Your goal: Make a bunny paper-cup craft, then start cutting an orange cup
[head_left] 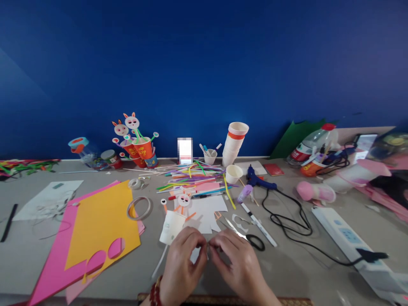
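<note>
Both hands worked low at the 6 o'clock edge of the grey table (296, 272). The left hand (183, 261) and right hand (237, 261) met fingertip to fingertip, thumbs and forefingers pinched on a small pale piece (208, 250) held between them just above the tabletop (too small to tell what it was). The other fingers were curled in loosely.

From the hands:
- 11 o'clock, close: a white paper cup (172, 227) lay on its side, with a round bunny face (184, 199) and orange strips at its far end, on white paper scraps (207, 210).
- 1 o'clock, close: scissors (247, 237) with black handles, and just past them a white marker (259, 224).
- 10 o'clock: a tape ring (139, 208) at the corner of a yellow sheet (100, 223), which lay over pink sheets (55, 265).
- 12 o'clock, farther: a heap of coloured straws (191, 176).
- 1 o'clock, farther: a blue glue gun (259, 180), its black cord (287, 216) looping toward a white power strip (349, 238) at 3 o'clock.
- Against the blue wall (204, 63): a stack of paper cups (235, 142) and finished bunny cups (140, 146).
</note>
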A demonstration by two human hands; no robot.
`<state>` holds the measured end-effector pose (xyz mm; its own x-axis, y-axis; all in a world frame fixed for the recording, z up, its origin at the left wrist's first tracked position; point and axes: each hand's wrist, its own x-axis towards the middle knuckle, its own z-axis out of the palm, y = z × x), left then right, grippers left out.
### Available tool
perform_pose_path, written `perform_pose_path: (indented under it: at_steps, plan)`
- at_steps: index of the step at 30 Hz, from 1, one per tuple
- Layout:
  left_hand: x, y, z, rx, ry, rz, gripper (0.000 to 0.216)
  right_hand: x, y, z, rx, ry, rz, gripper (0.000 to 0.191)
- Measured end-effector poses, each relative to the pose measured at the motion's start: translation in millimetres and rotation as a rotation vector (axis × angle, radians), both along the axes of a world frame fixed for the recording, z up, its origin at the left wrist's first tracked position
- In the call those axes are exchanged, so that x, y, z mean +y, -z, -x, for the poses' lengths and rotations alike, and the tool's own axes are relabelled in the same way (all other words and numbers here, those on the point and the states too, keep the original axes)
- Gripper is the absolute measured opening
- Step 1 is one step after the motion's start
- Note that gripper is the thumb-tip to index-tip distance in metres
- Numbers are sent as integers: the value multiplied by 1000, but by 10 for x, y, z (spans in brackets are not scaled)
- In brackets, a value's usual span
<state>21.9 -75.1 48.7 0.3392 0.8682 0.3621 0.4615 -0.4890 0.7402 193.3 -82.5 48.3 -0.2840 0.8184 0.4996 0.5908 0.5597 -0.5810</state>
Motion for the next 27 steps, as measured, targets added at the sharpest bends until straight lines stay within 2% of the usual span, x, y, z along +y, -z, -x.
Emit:
perform_pose_path:
  at_steps: [13, 27]
  plan:
    - [-18, -12, -23, 13, -7, -2, 14, 8, 39, 30, 14, 20, 20, 15]
    - [-2, 11, -9, 13, 4, -6, 14, 22, 81, 14, 101, 7, 122, 15]
